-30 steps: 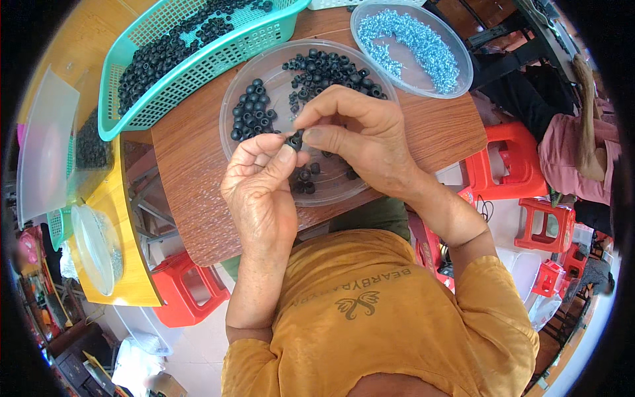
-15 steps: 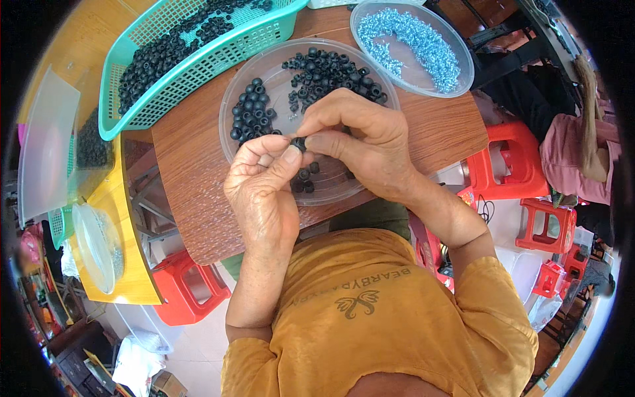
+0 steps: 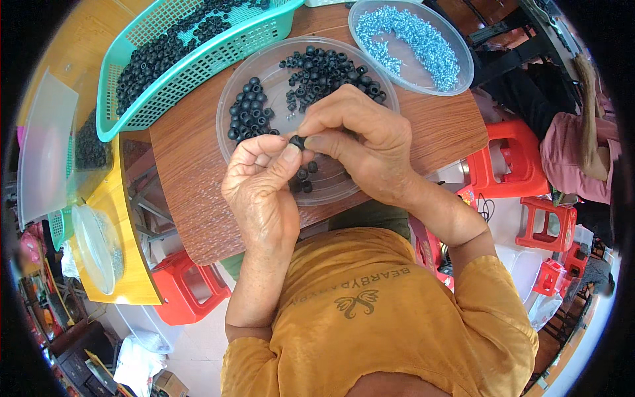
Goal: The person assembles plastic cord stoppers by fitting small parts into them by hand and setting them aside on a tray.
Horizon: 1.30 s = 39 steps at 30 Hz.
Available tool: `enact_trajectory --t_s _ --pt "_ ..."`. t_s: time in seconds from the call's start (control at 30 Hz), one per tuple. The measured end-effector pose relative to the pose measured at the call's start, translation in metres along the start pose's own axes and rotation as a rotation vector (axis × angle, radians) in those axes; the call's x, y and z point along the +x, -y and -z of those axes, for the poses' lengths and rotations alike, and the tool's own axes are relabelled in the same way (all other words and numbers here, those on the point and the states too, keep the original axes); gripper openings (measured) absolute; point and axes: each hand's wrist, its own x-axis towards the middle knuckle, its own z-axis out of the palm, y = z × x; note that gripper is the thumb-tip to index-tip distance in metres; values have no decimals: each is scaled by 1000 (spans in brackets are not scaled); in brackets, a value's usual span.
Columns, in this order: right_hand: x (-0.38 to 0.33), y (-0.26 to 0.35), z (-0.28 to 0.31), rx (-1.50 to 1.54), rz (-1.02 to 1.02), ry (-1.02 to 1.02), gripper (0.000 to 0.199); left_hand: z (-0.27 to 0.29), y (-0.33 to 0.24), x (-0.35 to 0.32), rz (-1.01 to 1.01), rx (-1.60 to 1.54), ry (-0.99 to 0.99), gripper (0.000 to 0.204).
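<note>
At the far left, a translucent panel (image 3: 47,145) stands on edge, partly covering a container of dark pieces (image 3: 92,147) whose outline is hard to make out. Below it, a round clear tub (image 3: 92,241) looks tilted and stretched near the picture's rim, its contents too hazy to name. A green perforated basket (image 3: 208,77) holds many round black pieces; its far end is cut off by the top edge. A red stool (image 3: 192,291) sits partly under the brown wooden counter (image 3: 182,178). On this counter is a round clear tray (image 3: 277,86), with black pieces heaped at its left and upper right; its middle and right are largely covered by the hands. Over the tray, the left hand (image 3: 261,175) has its grip clamped on a small black piece (image 3: 298,143), thumb against it, the other fingers curled and partly hidden. The right hand (image 3: 364,135) meets it from the other side, thumb and forefinger pinching the same piece, so most of its shape is concealed. Further right, a shallow clear dish (image 3: 411,66) carries tiny blue pieces, too fine to tell singly. Another red stool (image 3: 508,162) shows beyond the counter's right edge.
</note>
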Motion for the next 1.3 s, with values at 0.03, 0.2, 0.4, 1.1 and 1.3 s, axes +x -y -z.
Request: enact_trajectory --t_s 0.03,0.2,0.4,1.1,1.3 --pt "0 0 -2 0 -1 0 17 0 1 0 0 0 0 15" --pt "-7 -2 -13 159 -201 -147 16 -2 3 -1 -12 18 -17 13" --pt "-10 -8 -15 77 -54 -175 23 -4 1 1 48 -28 -43 15" --pt "-9 -9 -11 -303 417 -230 27 -13 2 -2 103 -100 37 14" --pt "-19 -5 -2 -359 382 -171 26 -18 7 -8 148 -31 -12 16"
